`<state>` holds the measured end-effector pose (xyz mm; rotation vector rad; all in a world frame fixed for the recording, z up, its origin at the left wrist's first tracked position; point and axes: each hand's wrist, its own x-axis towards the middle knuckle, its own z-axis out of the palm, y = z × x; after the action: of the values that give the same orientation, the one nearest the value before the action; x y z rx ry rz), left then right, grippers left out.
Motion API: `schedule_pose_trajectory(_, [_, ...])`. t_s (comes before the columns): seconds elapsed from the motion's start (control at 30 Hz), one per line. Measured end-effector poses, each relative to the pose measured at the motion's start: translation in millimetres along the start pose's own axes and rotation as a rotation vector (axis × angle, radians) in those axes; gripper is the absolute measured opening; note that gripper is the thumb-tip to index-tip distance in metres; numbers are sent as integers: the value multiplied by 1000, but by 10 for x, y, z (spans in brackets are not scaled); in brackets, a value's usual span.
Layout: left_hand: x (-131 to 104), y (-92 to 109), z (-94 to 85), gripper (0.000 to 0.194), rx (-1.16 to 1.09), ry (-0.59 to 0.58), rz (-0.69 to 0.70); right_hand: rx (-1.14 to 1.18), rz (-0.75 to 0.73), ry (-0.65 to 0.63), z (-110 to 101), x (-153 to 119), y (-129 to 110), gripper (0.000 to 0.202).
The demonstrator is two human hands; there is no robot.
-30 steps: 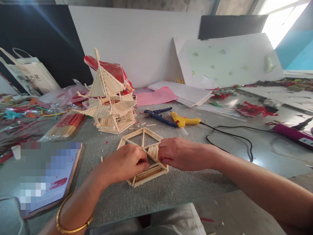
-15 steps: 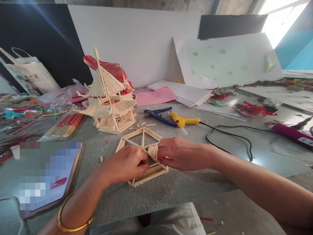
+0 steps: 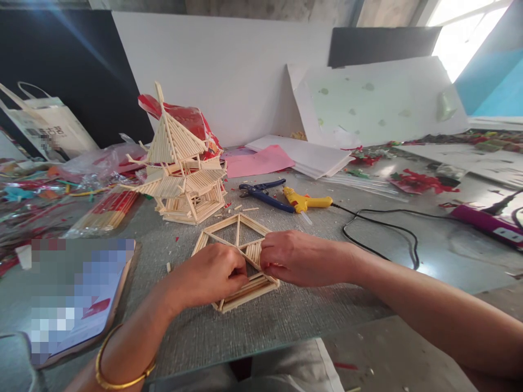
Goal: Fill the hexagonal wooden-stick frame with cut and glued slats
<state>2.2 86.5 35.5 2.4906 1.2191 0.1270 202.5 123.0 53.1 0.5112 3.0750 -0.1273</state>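
A flat six-sided frame of thin wooden sticks (image 3: 250, 296) lies on the table, with spokes meeting near its middle. Short sticks (image 3: 253, 251) fill part of its right section, and more lie in rows along the front section. My left hand (image 3: 223, 272) is closed over the left and middle of the frame, fingertips curled down near the front section. Across from it, my right hand (image 3: 292, 257) is closed at the frame's right side, its fingertips close to the short sticks. Whatever either hand pinches is hidden by the fingers.
Behind the frame stands a stick-built pagoda model (image 3: 180, 163). Blue-handled pliers (image 3: 267, 195) and a yellow glue gun (image 3: 306, 200) with a black cord lie to its right. A tablet (image 3: 81, 305) rests at left, near bundled sticks (image 3: 108, 212). A purple power strip (image 3: 486, 223) lies far right.
Both hands keep nearly the same place and pose on the frame. The whole view has shifted very slightly.
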Motion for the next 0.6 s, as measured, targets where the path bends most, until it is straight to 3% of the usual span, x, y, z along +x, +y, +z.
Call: schedule_pose_trajectory(0.6, [6,22,-22,21,-10,-7,-17,-19,8,0,21,10,2,19])
